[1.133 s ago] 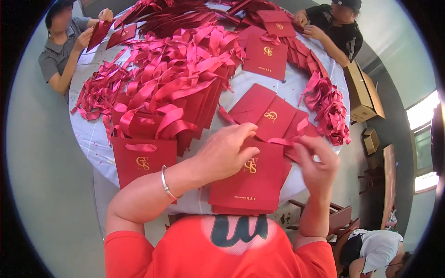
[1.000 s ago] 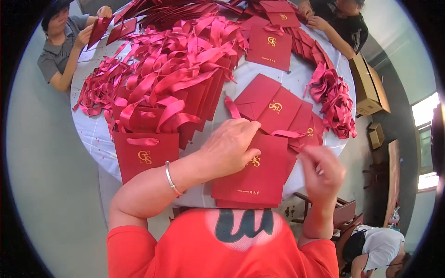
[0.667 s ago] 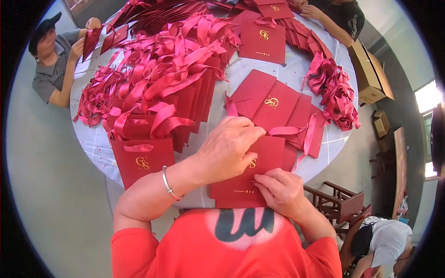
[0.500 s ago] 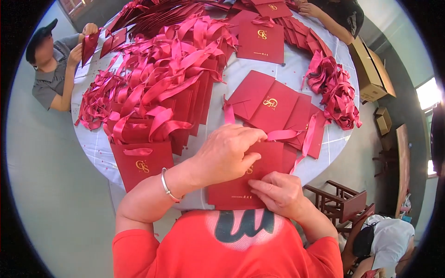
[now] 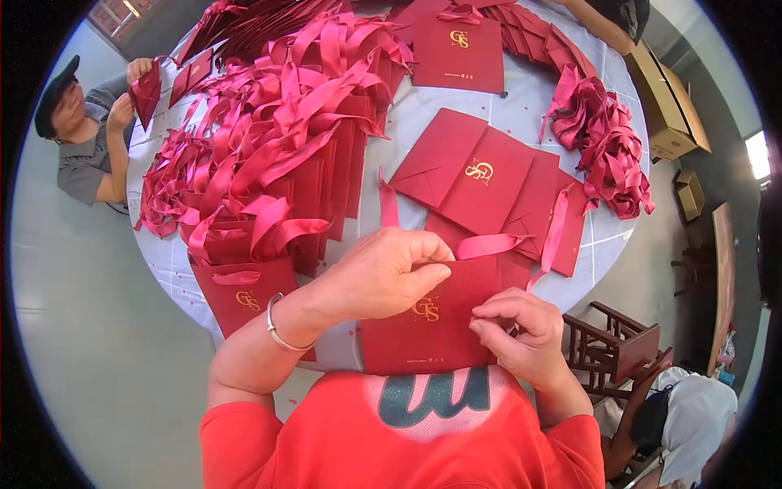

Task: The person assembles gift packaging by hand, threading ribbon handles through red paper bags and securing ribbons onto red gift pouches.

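Note:
In front of me at the table's near edge is a dark red paper gift bag (image 5: 423, 342) with a gold emblem and a pink ribbon handle (image 5: 486, 246) at its top. My left hand (image 5: 381, 273) grips the bag's upper edge, fingertips partly hidden behind the rim. By the bag's right side, my right hand (image 5: 525, 332) has thumb and forefinger pinched together; whatever is between them is too small to make out. Just beyond lie several overlapping flat red bags (image 5: 489, 179), some with ribbons threaded.
Rows of finished-looking bags with pink ribbons (image 5: 269, 138) fill the table's left. A heap of loose ribbons (image 5: 599, 147) lies at the right edge. A co-worker (image 5: 90, 138) at the far left handles a bag. Cardboard boxes (image 5: 664, 106) and a wooden stool (image 5: 619, 346) stand at right.
My right hand has come off the bag's front and moved right and slightly up, its fingers now pinched by the bag's side. My left hand has shifted slightly left, staying at the top edge.

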The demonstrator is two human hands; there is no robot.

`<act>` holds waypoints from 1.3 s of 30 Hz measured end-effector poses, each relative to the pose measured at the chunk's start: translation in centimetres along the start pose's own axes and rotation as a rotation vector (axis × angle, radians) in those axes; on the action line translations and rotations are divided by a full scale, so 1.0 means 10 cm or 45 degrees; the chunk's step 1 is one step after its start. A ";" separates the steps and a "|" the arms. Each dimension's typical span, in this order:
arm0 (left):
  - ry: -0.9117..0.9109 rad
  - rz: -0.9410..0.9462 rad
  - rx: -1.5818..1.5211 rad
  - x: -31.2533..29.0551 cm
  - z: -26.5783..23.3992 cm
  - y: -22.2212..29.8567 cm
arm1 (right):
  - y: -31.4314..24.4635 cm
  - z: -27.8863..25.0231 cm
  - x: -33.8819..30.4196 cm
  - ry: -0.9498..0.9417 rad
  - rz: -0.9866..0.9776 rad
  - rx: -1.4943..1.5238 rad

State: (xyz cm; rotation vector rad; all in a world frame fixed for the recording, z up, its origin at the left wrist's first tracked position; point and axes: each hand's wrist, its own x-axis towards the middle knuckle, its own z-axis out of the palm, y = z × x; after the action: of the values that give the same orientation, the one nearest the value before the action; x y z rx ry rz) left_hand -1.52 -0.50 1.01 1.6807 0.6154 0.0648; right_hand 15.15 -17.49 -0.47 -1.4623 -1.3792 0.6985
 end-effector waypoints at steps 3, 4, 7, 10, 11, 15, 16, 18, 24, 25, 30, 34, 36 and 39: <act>0.008 -0.025 0.010 -0.01 0.01 0.01 | 0.00 0.04 0.09 0.147 -0.251 -0.198; 0.021 -0.029 0.028 -0.01 0.01 0.01 | 0.01 0.05 0.12 0.149 -0.250 -0.199; 0.026 0.000 0.066 -0.01 0.00 0.01 | 0.01 0.08 0.19 0.181 -0.339 -0.248; 0.063 0.030 0.096 -0.03 0.01 0.01 | -0.01 0.12 0.23 0.235 -0.312 -0.306; 0.065 0.032 0.094 -0.03 0.01 0.01 | 0.01 0.13 0.24 0.267 -0.331 -0.292; 0.056 0.019 0.034 -0.04 0.01 0.00 | 0.04 0.16 0.26 0.299 -0.357 -0.326; 0.049 -0.006 -0.002 -0.04 0.02 0.00 | 0.05 0.17 0.27 0.299 -0.358 -0.327; 0.048 0.002 0.001 -0.05 0.02 0.02 | 0.07 0.18 0.28 0.310 -0.413 -0.381; 0.075 0.036 0.044 -0.06 0.02 0.05 | 0.05 0.20 0.31 0.298 -0.434 -0.439; 0.080 0.042 0.069 -0.07 0.02 0.05 | 0.04 0.20 0.31 0.298 -0.434 -0.439; 0.078 0.061 0.089 -0.07 0.02 0.03 | 0.01 0.20 0.32 0.251 -0.457 -0.509; 0.121 0.081 0.139 -0.09 0.03 0.06 | -0.01 0.20 0.34 0.212 -0.440 -0.490; 0.132 0.098 0.156 -0.09 0.04 0.04 | -0.05 0.21 0.34 0.199 -0.405 -0.519; 0.147 0.100 0.217 -0.10 0.04 0.05 | -0.13 0.21 0.35 0.154 -0.360 -0.596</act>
State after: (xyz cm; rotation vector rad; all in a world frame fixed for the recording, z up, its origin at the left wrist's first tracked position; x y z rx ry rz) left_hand -2.01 -1.32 1.66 1.8763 0.6560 0.1713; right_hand 13.44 -13.78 0.70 -1.5865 -1.6834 0.1042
